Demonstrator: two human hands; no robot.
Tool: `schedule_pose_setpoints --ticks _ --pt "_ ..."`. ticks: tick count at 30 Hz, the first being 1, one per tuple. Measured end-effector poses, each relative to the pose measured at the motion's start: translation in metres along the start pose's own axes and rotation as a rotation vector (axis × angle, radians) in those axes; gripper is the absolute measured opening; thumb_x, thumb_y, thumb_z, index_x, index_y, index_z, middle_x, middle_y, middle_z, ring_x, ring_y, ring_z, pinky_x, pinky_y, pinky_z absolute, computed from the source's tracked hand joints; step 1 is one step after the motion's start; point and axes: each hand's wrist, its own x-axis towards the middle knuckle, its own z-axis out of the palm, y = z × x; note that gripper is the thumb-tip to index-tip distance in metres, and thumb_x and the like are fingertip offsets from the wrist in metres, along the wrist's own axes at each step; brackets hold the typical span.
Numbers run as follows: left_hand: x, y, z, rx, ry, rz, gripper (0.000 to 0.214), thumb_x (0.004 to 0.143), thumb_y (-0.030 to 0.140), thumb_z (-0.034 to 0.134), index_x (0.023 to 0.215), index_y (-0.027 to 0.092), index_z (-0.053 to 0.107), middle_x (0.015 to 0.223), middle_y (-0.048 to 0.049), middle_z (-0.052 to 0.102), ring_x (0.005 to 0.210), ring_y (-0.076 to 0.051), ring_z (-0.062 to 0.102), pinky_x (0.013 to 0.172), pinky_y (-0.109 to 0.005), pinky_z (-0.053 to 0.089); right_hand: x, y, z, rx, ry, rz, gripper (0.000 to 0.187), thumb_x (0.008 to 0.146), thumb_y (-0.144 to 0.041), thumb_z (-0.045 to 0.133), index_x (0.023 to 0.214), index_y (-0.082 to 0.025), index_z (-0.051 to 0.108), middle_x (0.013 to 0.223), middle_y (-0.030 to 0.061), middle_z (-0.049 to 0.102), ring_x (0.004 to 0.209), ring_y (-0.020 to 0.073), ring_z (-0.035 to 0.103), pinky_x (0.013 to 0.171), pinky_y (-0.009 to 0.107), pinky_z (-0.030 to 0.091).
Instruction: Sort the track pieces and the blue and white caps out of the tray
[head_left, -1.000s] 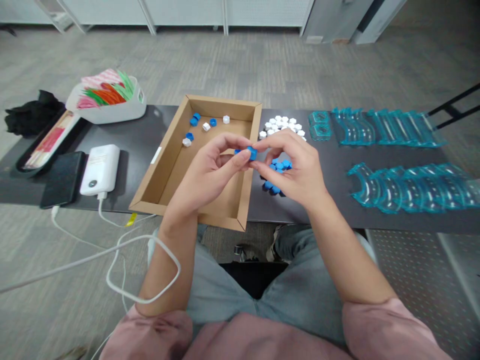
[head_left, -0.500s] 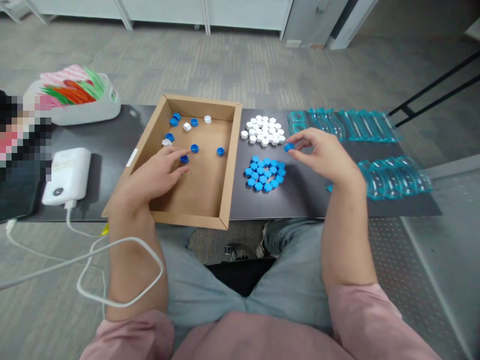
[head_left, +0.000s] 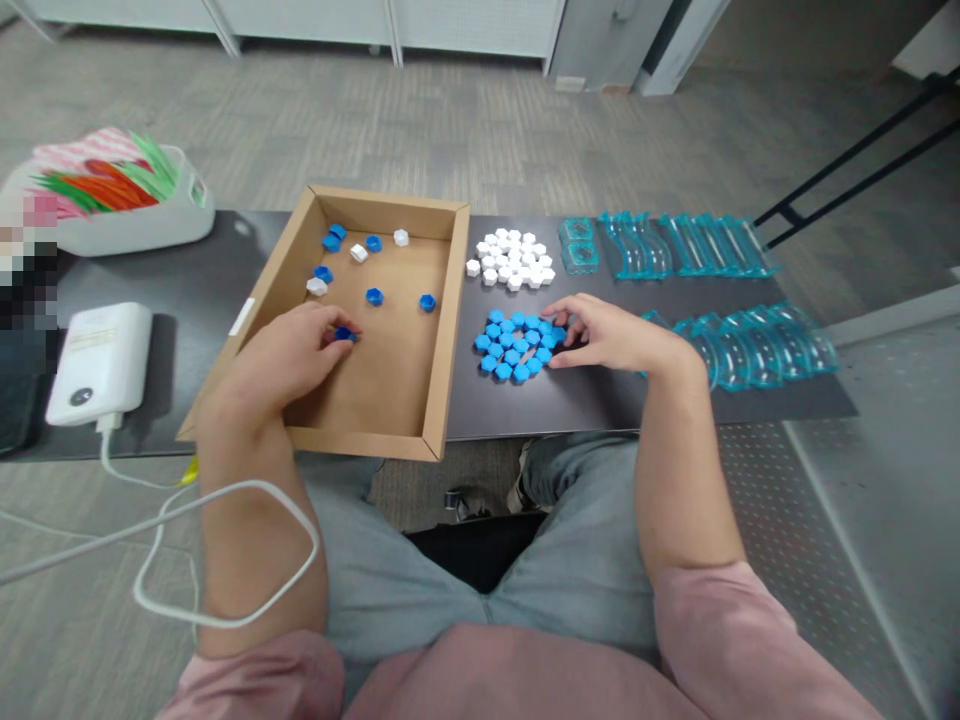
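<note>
Inside the cardboard box point(head_left: 433, 400), my left hand point(head_left: 281, 355) has its thumb and fingers closed around a blue hexagonal piece point(head_left: 345, 334), partly hidden by the fingertips. Several more blue pieces point(head_left: 374, 297) and a few white ones point(head_left: 401, 238) lie scattered in the box. My right hand point(head_left: 611, 335) is at the right edge of a flat cluster of blue hexagonal pieces point(head_left: 512, 356). Its thumb and forefinger are spread apart, with a blue piece point(head_left: 559, 335) lying between them against the cluster. A group of white hexagonal pieces point(head_left: 514, 258) sits just behind.
Teal transparent plastic parts point(head_left: 716, 245) stand in rows at the right, with curved ones point(head_left: 757, 345) nearer me. On the left are a white power bank point(head_left: 101, 360) and a white basket point(head_left: 142, 230) of colourful items. A white cable point(head_left: 255, 487) loops over my left forearm.
My right hand has come down and toward me, bringing its blue piece to the cluster's edge. My left hand has closed on a blue piece in the box. The view has shifted slightly.
</note>
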Motion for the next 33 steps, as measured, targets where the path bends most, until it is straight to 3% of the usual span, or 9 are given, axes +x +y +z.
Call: schedule_pose_setpoints --ticks 5,10,12,16,20,25,28,33 --pt "0.000 0.002 0.000 -0.060 0.033 -0.015 0.036 0.093 0.058 0.071 0.112 0.030 0.083 0.116 -0.0116 0.085 0.107 -0.038 0.081 0.108 -0.054 0.066 0.007 -0.008 0.012 0.014 -0.009 0.019 0.067 0.082 -0.045 0.102 0.143 -0.028 0.082 0.136 0.0109 0.078 0.093 0.0287 0.081 0.094 0.053 0.075" --pt "-0.004 0.014 -0.009 -0.211 0.096 0.006 0.038 0.095 0.056 0.071 0.116 0.025 0.079 0.114 -0.0125 0.084 0.102 -0.033 0.080 0.106 -0.054 0.067 0.003 -0.011 0.007 0.040 -0.022 0.015 0.079 0.083 -0.053 0.102 0.153 -0.026 0.076 0.135 0.0116 0.079 0.092 0.0286 0.080 0.087 0.049 0.074" --pt "-0.009 0.025 -0.015 -0.301 0.131 0.033 0.042 0.096 0.056 0.073 0.121 0.023 0.078 0.117 -0.0123 0.083 0.103 -0.031 0.080 0.103 -0.050 0.068 0.000 -0.016 0.002 0.014 0.045 -0.005 0.077 0.084 -0.058 0.101 0.150 -0.025 0.078 0.131 0.0123 0.081 0.093 0.0296 0.078 0.088 0.049 0.072" --pt "-0.023 0.055 -0.025 -0.433 0.176 0.106 0.047 0.098 0.059 0.080 0.129 0.025 0.076 0.124 -0.0104 0.083 0.109 -0.028 0.080 0.102 -0.046 0.071 -0.002 -0.043 0.003 -0.018 0.238 -0.128 0.053 0.098 -0.063 0.090 0.136 -0.027 0.083 0.127 0.0117 0.082 0.097 0.0293 0.075 0.093 0.048 0.067" --pt "-0.032 0.089 -0.023 -0.459 0.220 0.273 0.040 0.102 0.054 0.082 0.129 0.026 0.076 0.131 -0.0096 0.081 0.118 -0.028 0.080 0.107 -0.048 0.072 0.004 -0.087 0.028 0.085 0.302 -0.251 0.046 0.106 -0.070 0.084 0.129 -0.030 0.083 0.120 0.0080 0.084 0.097 0.0269 0.075 0.089 0.041 0.063" --pt "-0.036 0.120 -0.015 -0.444 0.211 0.467 0.025 0.104 0.037 0.078 0.128 0.026 0.077 0.129 -0.0080 0.079 0.119 -0.026 0.078 0.105 -0.044 0.071 0.012 -0.128 0.068 0.231 0.252 -0.320 0.049 0.106 -0.073 0.084 0.131 -0.031 0.081 0.105 0.0040 0.083 0.090 0.0252 0.073 0.082 0.039 0.061" --pt "-0.036 0.126 -0.012 -0.418 0.205 0.500 0.025 0.104 0.028 0.075 0.129 0.026 0.076 0.131 -0.0073 0.078 0.121 -0.026 0.077 0.103 -0.042 0.071 0.016 -0.138 0.078 0.278 0.262 -0.307 0.043 0.105 -0.066 0.086 0.129 -0.031 0.080 0.100 0.0030 0.082 0.089 0.0257 0.073 0.080 0.039 0.060" --pt "-0.034 0.127 -0.007 -0.437 0.263 0.452 0.039 0.104 0.027 0.075 0.143 0.029 0.071 0.146 -0.0083 0.073 0.119 -0.025 0.080 0.098 -0.041 0.073 0.019 -0.137 0.080 0.328 0.269 -0.305 0.033 0.106 -0.056 0.085 0.126 -0.030 0.081 0.112 0.0038 0.084 0.088 0.0231 0.073 0.084 0.039 0.063"
